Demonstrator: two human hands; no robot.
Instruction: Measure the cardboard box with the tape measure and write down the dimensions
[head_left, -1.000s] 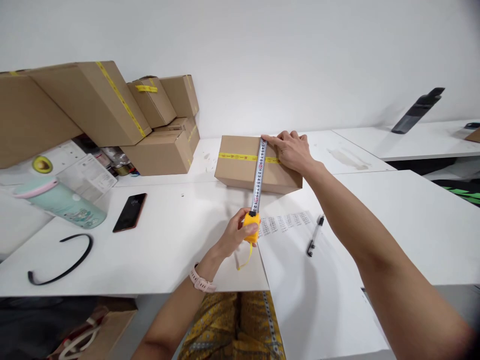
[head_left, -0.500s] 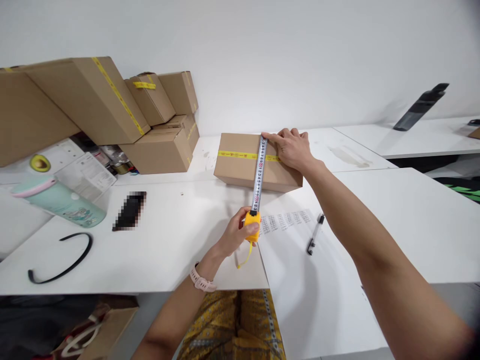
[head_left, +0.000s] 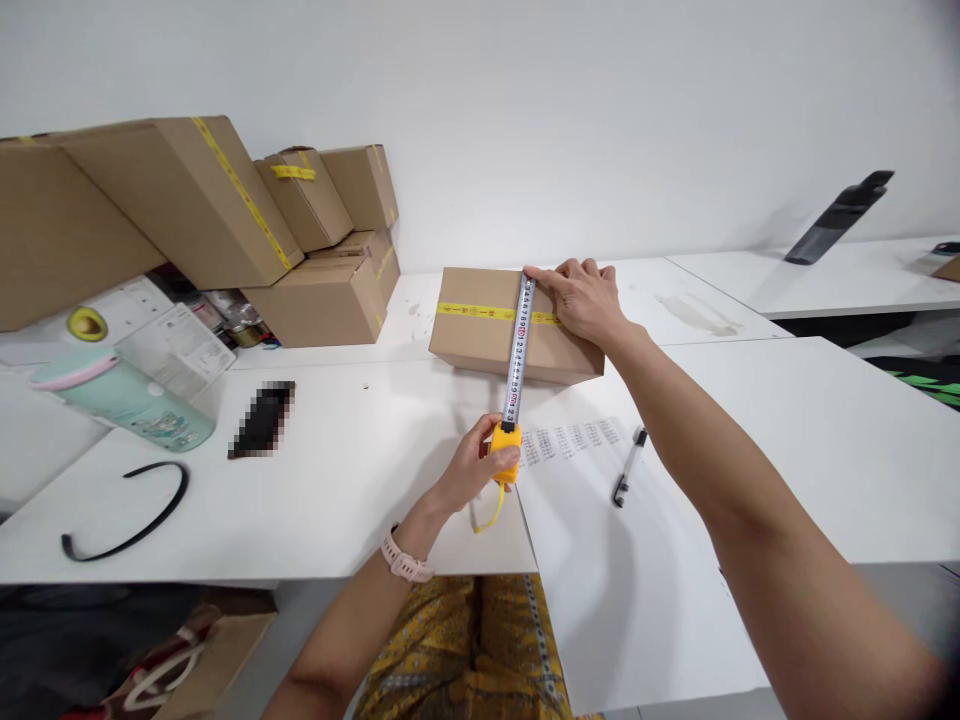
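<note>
A small cardboard box (head_left: 476,340) sealed with yellow tape sits on the white table (head_left: 337,490) in front of me. My left hand (head_left: 469,470) is closed around a yellow tape measure case (head_left: 506,452) near the table's front. Its metal blade (head_left: 518,345) runs up and across the box top. My right hand (head_left: 581,298) lies on the far right part of the box, fingers pressing the blade's end against the back edge. A printed sheet of paper (head_left: 592,540) lies under my right forearm, with a pen (head_left: 628,470) on it.
Several taped cardboard boxes (head_left: 187,200) are stacked at the back left. A mint bottle (head_left: 120,402) lies on its side beside a phone (head_left: 262,420) and a black curved band (head_left: 127,512). A dark angled object (head_left: 836,218) rests on the far right table.
Nothing has moved apart from a slight shift of the camera; both hands keep the tape stretched over the box.
</note>
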